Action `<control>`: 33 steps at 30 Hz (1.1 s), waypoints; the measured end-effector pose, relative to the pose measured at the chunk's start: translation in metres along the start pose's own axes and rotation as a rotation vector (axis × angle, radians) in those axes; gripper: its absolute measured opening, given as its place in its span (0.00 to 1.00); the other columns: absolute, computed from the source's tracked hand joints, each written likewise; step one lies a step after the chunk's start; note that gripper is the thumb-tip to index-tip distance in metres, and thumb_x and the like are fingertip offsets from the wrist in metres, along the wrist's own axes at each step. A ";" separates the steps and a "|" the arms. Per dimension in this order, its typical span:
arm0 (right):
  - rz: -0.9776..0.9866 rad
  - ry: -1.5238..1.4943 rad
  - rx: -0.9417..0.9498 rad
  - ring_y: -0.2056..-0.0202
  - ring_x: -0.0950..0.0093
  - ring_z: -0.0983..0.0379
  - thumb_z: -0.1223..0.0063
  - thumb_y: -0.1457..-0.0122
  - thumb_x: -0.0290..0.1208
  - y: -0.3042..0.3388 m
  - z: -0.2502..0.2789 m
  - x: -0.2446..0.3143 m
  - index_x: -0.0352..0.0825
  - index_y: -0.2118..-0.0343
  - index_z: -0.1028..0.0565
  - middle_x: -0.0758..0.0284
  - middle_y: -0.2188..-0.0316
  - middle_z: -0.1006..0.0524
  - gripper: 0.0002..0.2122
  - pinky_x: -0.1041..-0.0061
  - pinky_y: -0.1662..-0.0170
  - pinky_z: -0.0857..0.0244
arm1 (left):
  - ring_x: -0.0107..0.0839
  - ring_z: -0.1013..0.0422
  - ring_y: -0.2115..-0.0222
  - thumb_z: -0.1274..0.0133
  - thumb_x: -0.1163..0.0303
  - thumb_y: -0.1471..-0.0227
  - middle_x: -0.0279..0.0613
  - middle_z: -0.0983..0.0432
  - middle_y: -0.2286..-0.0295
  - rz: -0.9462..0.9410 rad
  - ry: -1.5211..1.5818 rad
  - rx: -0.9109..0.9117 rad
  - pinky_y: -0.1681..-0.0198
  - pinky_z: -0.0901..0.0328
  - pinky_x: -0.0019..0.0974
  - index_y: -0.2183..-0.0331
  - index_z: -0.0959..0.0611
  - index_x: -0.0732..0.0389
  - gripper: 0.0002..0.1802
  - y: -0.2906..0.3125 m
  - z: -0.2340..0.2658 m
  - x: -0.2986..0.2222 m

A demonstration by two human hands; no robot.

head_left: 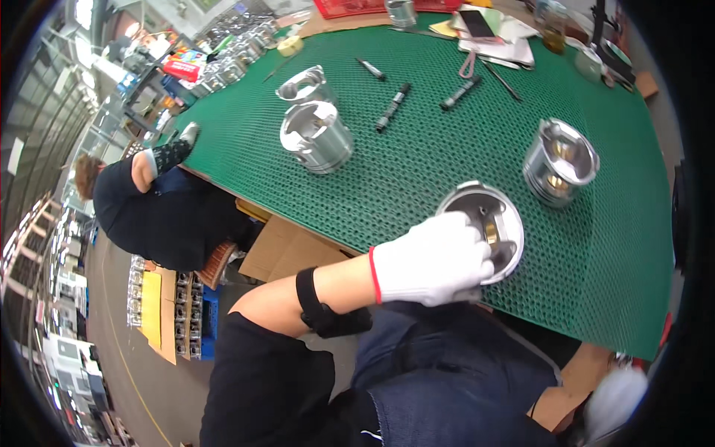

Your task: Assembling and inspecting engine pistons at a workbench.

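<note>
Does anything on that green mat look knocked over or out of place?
Nothing looks spilled or broken. One piston lies tilted on its side, while the piston on the right stands with its hollow up. The left hand grips a third piston at the mat's near edge.

A shiny metal piston (pixel 488 223), hollow side up, stands at the near edge of the green mat (pixel 447 164), right of centre. Its open skirt shows a brass-coloured part inside. The white-gloved left hand (pixel 432 257) grips its near-left rim.
</note>
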State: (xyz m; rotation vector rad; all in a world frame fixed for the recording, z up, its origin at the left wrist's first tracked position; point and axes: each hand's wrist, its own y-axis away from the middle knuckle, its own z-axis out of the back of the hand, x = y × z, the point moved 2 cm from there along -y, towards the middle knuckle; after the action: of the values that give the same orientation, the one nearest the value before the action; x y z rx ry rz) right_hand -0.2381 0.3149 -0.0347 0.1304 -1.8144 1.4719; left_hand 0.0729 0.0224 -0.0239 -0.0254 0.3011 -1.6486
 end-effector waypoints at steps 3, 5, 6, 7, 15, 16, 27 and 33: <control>-0.488 0.504 -1.187 0.90 0.77 0.37 0.51 0.40 0.38 -0.007 0.018 -0.058 0.32 0.64 0.33 0.69 0.89 0.35 0.12 0.78 0.88 0.43 | 0.41 0.29 0.66 0.40 0.50 0.56 0.40 0.26 0.68 0.130 -0.031 -0.071 0.61 0.34 0.42 0.64 0.21 0.59 0.24 0.028 0.006 -0.003; -0.644 0.509 -1.400 0.92 0.85 0.47 0.56 0.37 0.32 0.010 0.024 -0.072 0.34 0.66 0.35 0.69 0.81 0.33 0.07 0.87 0.91 0.54 | 0.43 0.28 0.65 0.36 0.50 0.60 0.43 0.25 0.67 0.326 0.026 -0.043 0.61 0.33 0.44 0.62 0.20 0.60 0.27 0.067 0.034 0.003; -0.649 0.507 -1.411 0.92 0.85 0.47 0.56 0.37 0.32 0.014 0.022 -0.082 0.34 0.66 0.35 0.69 0.81 0.33 0.07 0.87 0.91 0.54 | 0.45 0.28 0.63 0.34 0.52 0.62 0.45 0.24 0.66 0.472 0.009 -0.062 0.58 0.33 0.44 0.63 0.19 0.60 0.26 0.090 0.041 0.012; -0.624 0.548 -1.541 0.92 0.85 0.47 0.54 0.38 0.35 0.019 0.022 -0.088 0.32 0.65 0.34 0.70 0.85 0.35 0.10 0.87 0.91 0.53 | 0.47 0.27 0.61 0.33 0.55 0.64 0.48 0.22 0.66 0.626 -0.014 -0.081 0.54 0.33 0.45 0.64 0.18 0.60 0.25 0.113 0.049 0.019; -0.440 0.437 -1.720 0.90 0.83 0.45 0.48 0.40 0.37 0.014 0.021 -0.097 0.31 0.58 0.31 0.68 0.84 0.32 0.14 0.83 0.89 0.52 | 0.45 0.25 0.67 0.36 0.63 0.63 0.47 0.22 0.70 1.248 -0.680 -0.270 0.61 0.31 0.43 0.66 0.17 0.59 0.18 0.254 0.084 0.171; -0.443 0.354 -1.660 0.90 0.82 0.43 0.46 0.41 0.38 0.016 0.023 -0.100 0.31 0.59 0.30 0.68 0.85 0.32 0.15 0.83 0.89 0.51 | 0.46 0.27 0.61 0.36 0.66 0.60 0.50 0.24 0.61 1.312 -0.710 -0.376 0.55 0.32 0.43 0.55 0.23 0.61 0.27 0.266 0.087 0.189; -0.206 0.214 -1.585 0.88 0.81 0.41 0.54 0.38 0.34 0.018 0.028 -0.096 0.28 0.57 0.30 0.63 0.82 0.29 0.13 0.82 0.87 0.46 | 0.50 0.33 0.52 0.44 0.80 0.65 0.47 0.29 0.54 -0.116 -0.249 -0.322 0.43 0.41 0.49 0.51 0.27 0.60 0.33 -0.156 0.005 0.035; -0.157 0.120 -1.459 0.88 0.82 0.41 0.53 0.38 0.35 0.025 0.028 -0.093 0.29 0.55 0.28 0.63 0.81 0.28 0.15 0.82 0.87 0.45 | 0.51 0.26 0.64 0.46 0.68 0.55 0.49 0.22 0.66 0.390 -0.382 0.017 0.59 0.31 0.49 0.57 0.24 0.57 0.19 -0.189 -0.031 0.052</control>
State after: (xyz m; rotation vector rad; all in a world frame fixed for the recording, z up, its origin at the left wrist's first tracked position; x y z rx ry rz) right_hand -0.2004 0.2636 -0.1121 -0.5101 -2.2458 -0.1789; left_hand -0.1233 -0.0097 -0.0223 -0.2514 -0.0034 -1.2269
